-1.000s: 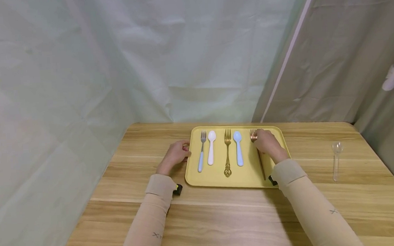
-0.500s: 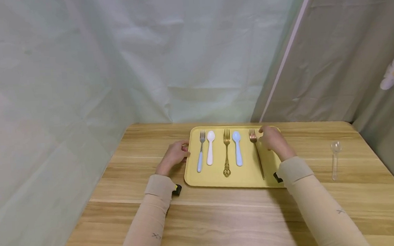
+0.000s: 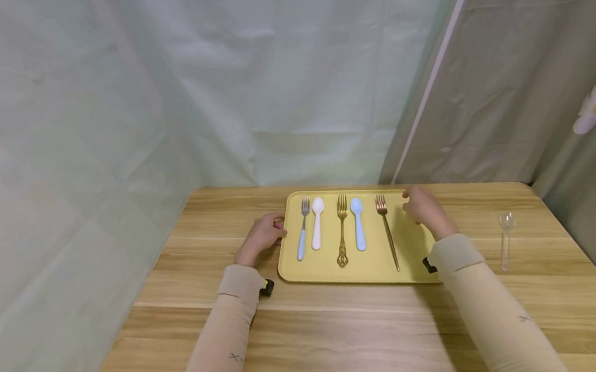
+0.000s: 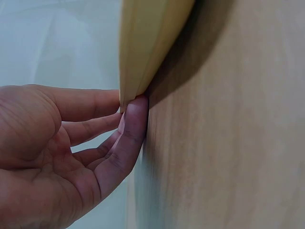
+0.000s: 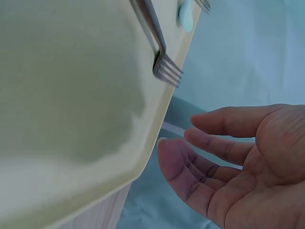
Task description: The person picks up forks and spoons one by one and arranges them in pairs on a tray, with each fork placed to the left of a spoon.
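A yellow tray [image 3: 314,272] lies on the table, bearing a row of cutlery. From left to right are a fork with a blue handle [image 3: 302,243], a white spoon [image 3: 317,225], an ornate gold fork [image 3: 342,229], a light blue spoon [image 3: 359,228] and a copper-coloured fork [image 3: 389,234]. My left hand [image 3: 266,232] pinches the tray's left rim; in the left wrist view the thumb lies on one side and fingertips [image 4: 136,112] tuck under. Above the tray's right end, my right hand [image 3: 426,208] holds nothing, thumb and fingers loosely bent and apart in the right wrist view.
A clear plastic spoon [image 3: 506,240] lies on the wooden table [image 3: 340,338] to the right of the tray. Pale curtains [image 3: 291,83] hang behind and at the left, a darker one [image 3: 504,96] at the right.
My right hand has let go of the copper-coloured fork and moved right, away from it, to the tray's right end. The left hand stays at the left rim.
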`<state>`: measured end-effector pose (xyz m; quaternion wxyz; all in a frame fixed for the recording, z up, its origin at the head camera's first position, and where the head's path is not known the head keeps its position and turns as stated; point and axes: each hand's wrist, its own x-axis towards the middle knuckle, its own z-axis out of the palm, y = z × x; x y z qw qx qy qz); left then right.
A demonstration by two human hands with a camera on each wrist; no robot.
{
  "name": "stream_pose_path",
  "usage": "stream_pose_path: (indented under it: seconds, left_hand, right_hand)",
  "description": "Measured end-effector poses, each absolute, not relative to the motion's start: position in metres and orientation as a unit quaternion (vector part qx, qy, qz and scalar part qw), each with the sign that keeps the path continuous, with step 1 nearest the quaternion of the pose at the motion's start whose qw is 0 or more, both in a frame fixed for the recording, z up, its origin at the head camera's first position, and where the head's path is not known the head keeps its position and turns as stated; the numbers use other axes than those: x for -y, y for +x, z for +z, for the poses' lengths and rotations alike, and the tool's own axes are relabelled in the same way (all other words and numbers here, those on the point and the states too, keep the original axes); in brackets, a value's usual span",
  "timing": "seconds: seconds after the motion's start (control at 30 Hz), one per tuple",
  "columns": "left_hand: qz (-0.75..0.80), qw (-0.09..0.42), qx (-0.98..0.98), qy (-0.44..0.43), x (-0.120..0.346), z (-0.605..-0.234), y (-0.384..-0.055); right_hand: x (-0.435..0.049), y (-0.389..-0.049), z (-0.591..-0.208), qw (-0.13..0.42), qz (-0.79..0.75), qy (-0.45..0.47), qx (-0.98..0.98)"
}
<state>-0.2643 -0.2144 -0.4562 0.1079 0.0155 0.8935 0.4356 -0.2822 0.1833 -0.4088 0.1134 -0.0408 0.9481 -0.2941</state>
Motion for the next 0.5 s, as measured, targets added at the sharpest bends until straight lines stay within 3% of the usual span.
stream_pose_path:
  seconds: [0.5]
  left_hand:
    - [0.442, 0.111, -0.890, 0.013, 0.213, -0.457, -0.264]
  right_hand:
    - [-0.230, -0.281, -0.410, 0.102, -0.300, -0.019, -0.948]
